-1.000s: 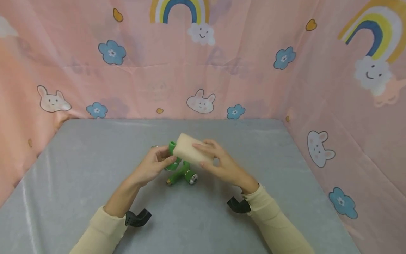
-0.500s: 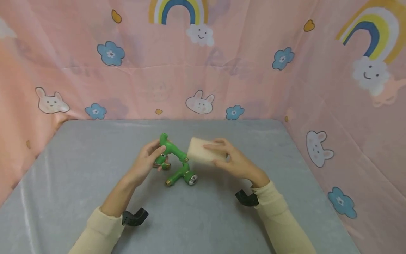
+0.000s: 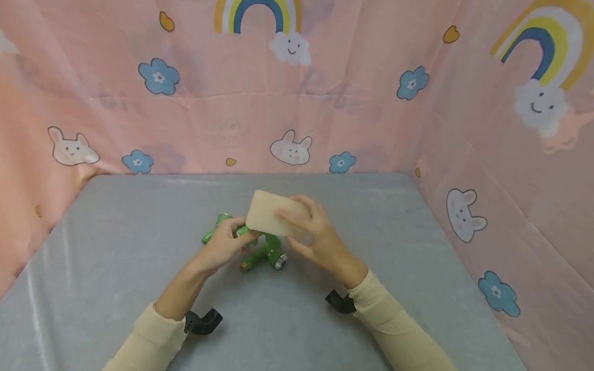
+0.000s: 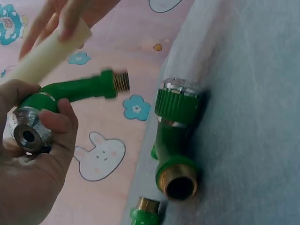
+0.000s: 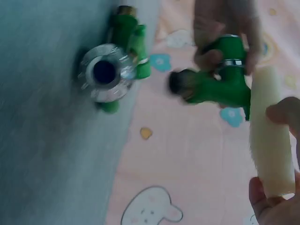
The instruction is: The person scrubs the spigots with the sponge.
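Note:
My left hand (image 3: 225,246) grips a green faucet (image 4: 77,90) with a chrome end and a brass-coloured threaded inlet, raised off the table. In the head view the sponge covers most of this faucet. A cream block-shaped sponge (image 3: 266,210) is in my right hand (image 3: 321,238), thumb on one side and fingers on the other. Its edge lies against the held faucet, as the right wrist view shows with the sponge (image 5: 269,136) beside the green body. Under the hands, a second green faucet (image 3: 275,252) lies on the table.
Another green faucet (image 3: 209,236) lies on the grey table (image 3: 297,330) beyond my left hand, partly hidden by it. A pink printed curtain (image 3: 223,108) stands behind the table and along its sides. Black wrist mounts (image 3: 203,322) jut from both sleeves.
Half a second ago the sponge was off to the right, with the held faucet's curved end upward. Now the sponge is back left against the faucet, which has been turned in my left hand.

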A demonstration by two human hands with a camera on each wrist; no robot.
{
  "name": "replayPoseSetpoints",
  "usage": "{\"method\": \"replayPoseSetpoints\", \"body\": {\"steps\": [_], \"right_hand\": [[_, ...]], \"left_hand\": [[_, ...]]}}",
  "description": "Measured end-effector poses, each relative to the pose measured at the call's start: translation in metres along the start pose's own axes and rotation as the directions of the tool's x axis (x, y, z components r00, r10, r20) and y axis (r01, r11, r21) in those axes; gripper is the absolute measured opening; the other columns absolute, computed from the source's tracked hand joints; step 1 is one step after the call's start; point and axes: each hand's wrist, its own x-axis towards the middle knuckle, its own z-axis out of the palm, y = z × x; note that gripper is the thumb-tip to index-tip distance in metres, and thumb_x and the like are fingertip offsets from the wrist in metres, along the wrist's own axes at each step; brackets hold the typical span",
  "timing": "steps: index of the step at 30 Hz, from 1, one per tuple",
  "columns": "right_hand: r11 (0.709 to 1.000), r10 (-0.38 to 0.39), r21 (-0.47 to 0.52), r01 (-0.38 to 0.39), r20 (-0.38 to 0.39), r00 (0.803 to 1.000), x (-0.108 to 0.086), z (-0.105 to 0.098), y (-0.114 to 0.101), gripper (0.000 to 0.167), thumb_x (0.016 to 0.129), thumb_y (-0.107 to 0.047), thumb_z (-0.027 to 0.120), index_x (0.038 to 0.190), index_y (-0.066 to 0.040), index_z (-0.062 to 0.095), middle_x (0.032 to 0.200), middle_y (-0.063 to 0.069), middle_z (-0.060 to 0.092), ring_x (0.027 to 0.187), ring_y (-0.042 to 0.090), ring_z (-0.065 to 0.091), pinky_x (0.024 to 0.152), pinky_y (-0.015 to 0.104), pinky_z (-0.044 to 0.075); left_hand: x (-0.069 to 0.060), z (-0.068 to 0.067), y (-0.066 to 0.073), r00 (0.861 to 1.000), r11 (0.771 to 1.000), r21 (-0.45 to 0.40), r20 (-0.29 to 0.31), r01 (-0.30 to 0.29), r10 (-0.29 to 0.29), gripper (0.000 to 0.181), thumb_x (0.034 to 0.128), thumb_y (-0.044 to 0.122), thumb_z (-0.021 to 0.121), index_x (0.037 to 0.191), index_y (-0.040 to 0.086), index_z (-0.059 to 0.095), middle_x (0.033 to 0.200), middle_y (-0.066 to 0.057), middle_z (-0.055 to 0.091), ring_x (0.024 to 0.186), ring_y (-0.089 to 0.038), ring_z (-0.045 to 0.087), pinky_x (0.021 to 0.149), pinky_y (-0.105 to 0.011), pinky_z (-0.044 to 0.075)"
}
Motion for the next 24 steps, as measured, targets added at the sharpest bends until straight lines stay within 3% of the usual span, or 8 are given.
{"method": "replayPoseSetpoints", "body": {"steps": [2, 5, 7, 9, 13, 18, 21, 24], "right_hand": [[0.997, -0.024, -0.073, 0.022, -0.017, 1.000, 0.000, 0.001, 0.000, 0.057, 0.080, 0.001, 0.080, 0.132, -0.015, 0.066, 0.141, 0.023, 0.047, 0.126, 0.041, 0.048, 0.093, 0.052, 0.056], [0.990, -0.017, -0.140, 0.013, -0.024, 1.000, 0.000, -0.002, 0.005, 0.059, 0.077, 0.004, 0.081, 0.131, -0.016, 0.068, 0.140, 0.022, 0.049, 0.124, 0.042, 0.049, 0.095, 0.053, 0.055], [0.987, 0.007, -0.161, -0.011, -0.028, 1.000, 0.000, -0.006, 0.010, 0.060, 0.076, 0.003, 0.080, 0.131, -0.017, 0.068, 0.139, 0.022, 0.049, 0.124, 0.043, 0.049, 0.096, 0.054, 0.054], [0.987, 0.034, -0.157, -0.040, -0.043, 0.999, 0.000, -0.011, 0.015, 0.059, 0.076, 0.002, 0.080, 0.131, -0.016, 0.068, 0.139, 0.023, 0.050, 0.124, 0.044, 0.049, 0.098, 0.055, 0.053], [0.992, 0.110, -0.059, -0.114, -0.065, 0.992, -0.001, -0.018, 0.017, 0.056, 0.077, 0.000, 0.078, 0.131, -0.014, 0.068, 0.140, 0.024, 0.049, 0.126, 0.044, 0.048, 0.097, 0.057, 0.051], [0.983, 0.153, 0.107, -0.150, -0.021, 0.988, 0.000, -0.017, 0.012, 0.053, 0.081, -0.001, 0.076, 0.132, -0.011, 0.067, 0.142, 0.021, 0.047, 0.130, 0.040, 0.046, 0.099, 0.054, 0.050], [0.979, 0.148, 0.140, -0.151, 0.029, 0.988, 0.000, -0.015, 0.009, 0.054, 0.081, -0.001, 0.073, 0.134, -0.013, 0.066, 0.143, 0.019, 0.047, 0.129, 0.037, 0.048, 0.096, 0.049, 0.052], [0.979, 0.131, 0.148, -0.143, 0.091, 0.987, 0.000, -0.013, 0.005, 0.056, 0.080, 0.000, 0.069, 0.134, -0.014, 0.065, 0.143, 0.020, 0.047, 0.128, 0.036, 0.048, 0.091, 0.044, 0.053]], "left_hand": [[0.001, 0.002, 0.001, 0.999, 1.000, -0.007, -0.043, -0.005, 0.005, 0.040, 0.1020, 0.019, 0.062, 0.135, -0.003, 0.059, 0.115, -0.016, 0.068, 0.058, -0.005, 0.056, 0.063, -0.029, 0.055], [0.002, 0.002, 0.001, 0.988, 0.997, -0.066, -0.148, 0.036, -0.045, 0.040, 0.0982, 0.013, 0.066, 0.132, -0.005, 0.055, 0.093, -0.004, 0.071, 0.063, -0.005, 0.058, 0.059, -0.024, 0.051], [0.002, 0.000, 0.000, 0.969, 0.993, -0.099, -0.233, 0.064, -0.086, 0.038, 0.0957, 0.011, 0.068, 0.127, -0.004, 0.052, 0.079, 0.008, 0.065, 0.061, -0.004, 0.053, 0.056, -0.020, 0.046], [0.003, -0.003, -0.002, 0.948, 0.990, -0.125, -0.300, 0.069, -0.104, 0.036, 0.0941, 0.010, 0.070, 0.123, -0.001, 0.051, 0.069, 0.012, 0.057, 0.057, -0.004, 0.045, 0.054, -0.019, 0.041], [0.002, -0.005, -0.003, 0.918, 0.996, -0.074, -0.389, 0.046, -0.072, 0.033, 0.0922, 0.012, 0.074, 0.119, 0.001, 0.058, 0.078, 0.013, 0.061, 0.063, -0.005, 0.051, 0.057, -0.020, 0.046], [0.002, -0.003, 0.000, 0.905, 0.999, 0.034, -0.425, -0.002, 0.016, 0.033, 0.0899, 0.011, 0.077, 0.119, -0.001, 0.066, 0.101, -0.004, 0.072, 0.082, -0.002, 0.062, 0.069, -0.019, 0.055], [0.002, -0.001, 0.001, 0.913, 0.994, 0.098, -0.399, -0.056, 0.091, 0.036, 0.0883, 0.009, 0.078, 0.121, -0.001, 0.067, 0.118, -0.018, 0.070, 0.081, -0.001, 0.059, 0.068, -0.017, 0.052], [0.002, 0.001, 0.004, 0.919, 0.985, 0.131, -0.362, -0.112, 0.153, 0.042, 0.0856, 0.006, 0.079, 0.125, -0.001, 0.066, 0.128, -0.021, 0.067, 0.075, -0.001, 0.054, 0.062, -0.017, 0.049]]}}
